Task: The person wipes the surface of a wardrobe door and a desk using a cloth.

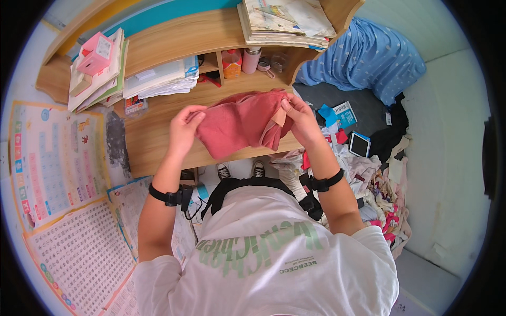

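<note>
A folded dusty-red cloth or garment (237,124) is stretched between my two hands over the wooden desk (154,138). My left hand (184,128) pinches its left end between thumb and fingers. At the right end, my right hand (300,118) grips the bunched folds, where a small pale tag or patch (279,116) shows near the thumb. The cloth's lower edge hangs close to the desk's front edge; whether it touches the desktop I cannot tell. Black straps circle both forearms.
Book and paper stacks (162,81) stand at the desk's back left, with a pink box (95,55) on one. The shelf holds an orange bottle (231,65) and a pink flask (251,61). Right of the desk lie a clothes heap (359,177), a tablet-like device (359,145) and a blue covering (363,55).
</note>
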{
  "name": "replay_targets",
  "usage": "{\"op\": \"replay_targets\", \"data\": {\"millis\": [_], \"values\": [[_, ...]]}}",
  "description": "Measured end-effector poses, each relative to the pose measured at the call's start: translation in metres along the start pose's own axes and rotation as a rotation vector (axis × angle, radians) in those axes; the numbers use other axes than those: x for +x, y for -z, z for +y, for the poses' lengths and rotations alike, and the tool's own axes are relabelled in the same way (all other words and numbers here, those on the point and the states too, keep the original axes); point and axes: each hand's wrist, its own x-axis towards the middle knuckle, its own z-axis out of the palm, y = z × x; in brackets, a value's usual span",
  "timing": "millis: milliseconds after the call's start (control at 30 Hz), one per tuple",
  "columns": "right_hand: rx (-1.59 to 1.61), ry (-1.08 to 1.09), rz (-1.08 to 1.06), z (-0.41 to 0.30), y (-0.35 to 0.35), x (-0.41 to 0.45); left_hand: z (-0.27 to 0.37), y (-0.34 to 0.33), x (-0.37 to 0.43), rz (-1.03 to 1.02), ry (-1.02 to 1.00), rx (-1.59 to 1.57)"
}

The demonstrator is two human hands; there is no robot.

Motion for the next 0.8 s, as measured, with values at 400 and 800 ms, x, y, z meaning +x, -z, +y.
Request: {"op": "replay_targets", "data": {"millis": [400, 800], "values": [[-0.446, 0.017, -0.093, 0.005, -0.051, -0.009, 0.035, -0.090, -0.024, -0.010, -0.630, 0.434], [0.110, -0.073, 0.046, 0.025, -0.015, -0.009, 0.025, -0.046, -0.034, -0.078, -0.523, -0.128]]}}
